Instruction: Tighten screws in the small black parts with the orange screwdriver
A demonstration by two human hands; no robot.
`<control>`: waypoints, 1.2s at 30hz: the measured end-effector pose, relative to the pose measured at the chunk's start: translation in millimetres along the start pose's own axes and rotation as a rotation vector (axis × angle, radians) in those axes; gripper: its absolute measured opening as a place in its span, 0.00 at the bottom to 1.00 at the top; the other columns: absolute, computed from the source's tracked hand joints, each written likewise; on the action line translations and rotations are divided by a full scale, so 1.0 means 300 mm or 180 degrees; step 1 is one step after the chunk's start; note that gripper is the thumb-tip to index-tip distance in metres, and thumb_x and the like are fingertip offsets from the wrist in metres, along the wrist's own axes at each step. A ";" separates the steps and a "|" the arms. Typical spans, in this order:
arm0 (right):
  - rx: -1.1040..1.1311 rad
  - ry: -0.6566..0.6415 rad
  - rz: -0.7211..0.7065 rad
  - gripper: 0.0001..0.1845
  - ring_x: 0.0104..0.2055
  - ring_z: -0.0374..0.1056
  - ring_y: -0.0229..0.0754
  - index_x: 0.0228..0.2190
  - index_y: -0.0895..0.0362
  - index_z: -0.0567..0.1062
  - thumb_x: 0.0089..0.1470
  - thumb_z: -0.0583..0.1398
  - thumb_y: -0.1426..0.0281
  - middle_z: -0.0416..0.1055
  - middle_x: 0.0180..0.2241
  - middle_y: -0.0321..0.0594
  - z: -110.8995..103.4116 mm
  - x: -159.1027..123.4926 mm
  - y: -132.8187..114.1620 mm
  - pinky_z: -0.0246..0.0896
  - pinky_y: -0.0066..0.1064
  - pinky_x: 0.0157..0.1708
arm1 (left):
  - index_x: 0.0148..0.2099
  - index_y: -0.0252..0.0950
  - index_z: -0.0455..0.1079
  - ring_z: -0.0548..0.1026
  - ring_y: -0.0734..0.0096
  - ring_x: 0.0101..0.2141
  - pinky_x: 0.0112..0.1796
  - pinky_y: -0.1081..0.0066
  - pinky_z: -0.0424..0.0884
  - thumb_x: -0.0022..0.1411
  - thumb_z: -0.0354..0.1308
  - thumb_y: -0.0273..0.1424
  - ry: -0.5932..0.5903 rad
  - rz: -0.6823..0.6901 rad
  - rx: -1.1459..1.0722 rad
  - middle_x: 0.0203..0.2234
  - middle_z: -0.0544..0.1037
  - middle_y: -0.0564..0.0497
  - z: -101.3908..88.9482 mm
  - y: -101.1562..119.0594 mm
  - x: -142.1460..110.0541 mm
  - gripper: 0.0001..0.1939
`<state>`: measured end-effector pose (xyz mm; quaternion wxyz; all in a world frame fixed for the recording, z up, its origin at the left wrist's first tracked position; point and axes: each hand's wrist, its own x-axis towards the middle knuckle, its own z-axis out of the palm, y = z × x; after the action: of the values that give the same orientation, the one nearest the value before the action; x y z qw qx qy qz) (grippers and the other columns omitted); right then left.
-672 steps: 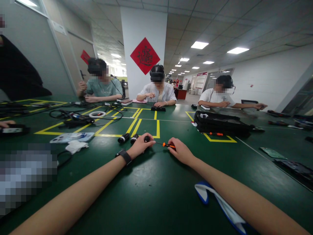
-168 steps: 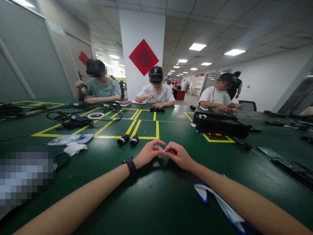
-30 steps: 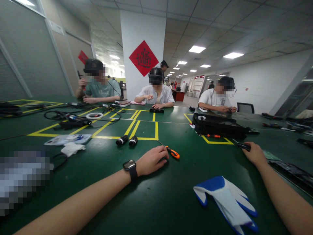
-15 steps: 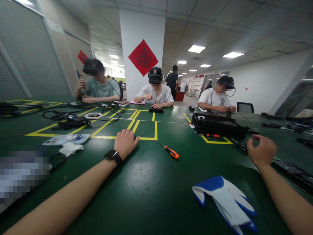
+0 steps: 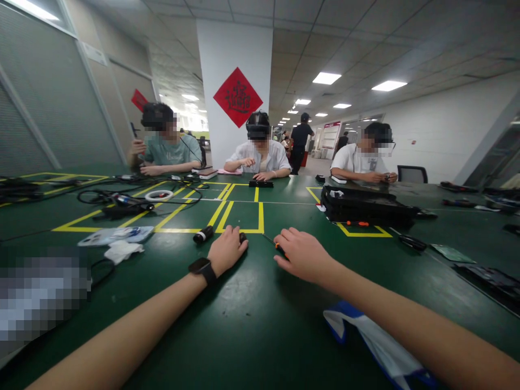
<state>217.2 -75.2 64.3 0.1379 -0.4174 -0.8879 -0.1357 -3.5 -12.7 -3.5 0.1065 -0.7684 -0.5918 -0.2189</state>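
Head view: left hand [image 5: 228, 250] curled round a black cylinder [image 5: 242, 237], right hand [image 5: 304, 254] loosely bent over the screwdriver [image 5: 278, 247], grip unclear, both short of the desk's [image 5: 227, 336] far edge; screwdriver likely light, rigid, best held by its handle; cylinder probably slippery, take mid-barrel.

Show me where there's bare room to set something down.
Bare tabletop lies between the forearms, nearer than the left hand and right hand; another patch, between right forearm and green board. Crowded: around the cables and black case.
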 end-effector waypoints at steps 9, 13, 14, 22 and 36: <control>0.0882 0.0120 0.0945 0.10 0.33 0.63 0.39 0.38 0.56 0.65 0.56 0.48 0.67 0.67 0.32 0.40 0.193 -0.044 0.045 0.54 0.28 0.32 | 0.41 0.32 0.65 0.70 0.62 0.37 0.39 0.66 0.64 0.60 0.41 0.42 -0.0200 0.0107 -0.1058 0.35 0.70 0.42 0.014 0.010 0.004 0.20; 0.1517 0.0236 0.0983 0.10 0.31 0.63 0.37 0.38 0.55 0.64 0.55 0.50 0.66 0.67 0.31 0.37 0.192 -0.034 0.039 0.53 0.27 0.31 | 0.44 0.33 0.60 0.71 0.63 0.37 0.38 0.67 0.65 0.60 0.41 0.42 -0.0092 -0.0069 -0.1551 0.36 0.71 0.43 0.018 0.020 0.002 0.19; 0.1614 0.0253 0.0961 0.09 0.31 0.63 0.37 0.37 0.55 0.65 0.54 0.51 0.66 0.67 0.31 0.37 0.193 -0.031 0.040 0.53 0.27 0.32 | 0.45 0.33 0.59 0.71 0.63 0.36 0.37 0.67 0.65 0.59 0.42 0.42 -0.0101 -0.0134 -0.1645 0.35 0.72 0.44 0.019 0.022 0.002 0.19; 0.2010 0.0416 0.0954 0.09 0.27 0.61 0.35 0.34 0.56 0.67 0.50 0.54 0.68 0.67 0.28 0.35 0.192 -0.035 0.043 0.53 0.26 0.30 | 0.47 0.36 0.58 0.70 0.64 0.39 0.41 0.65 0.65 0.57 0.48 0.39 -0.0135 -0.0117 -0.1980 0.39 0.71 0.46 0.019 0.022 0.009 0.18; 0.2275 0.0594 0.0977 0.08 0.28 0.62 0.36 0.30 0.58 0.71 0.48 0.52 0.71 0.69 0.27 0.35 0.183 -0.029 0.050 0.55 0.26 0.31 | 0.45 0.35 0.57 0.69 0.71 0.27 0.32 0.69 0.66 0.57 0.48 0.41 -0.0480 -0.0028 -0.2607 0.27 0.68 0.54 0.002 0.035 0.010 0.17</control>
<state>226.9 -52.7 12.2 0.3732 -0.4568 -0.7901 0.1666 7.4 -12.7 -1.7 -0.2525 -0.7587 -0.4652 -0.3798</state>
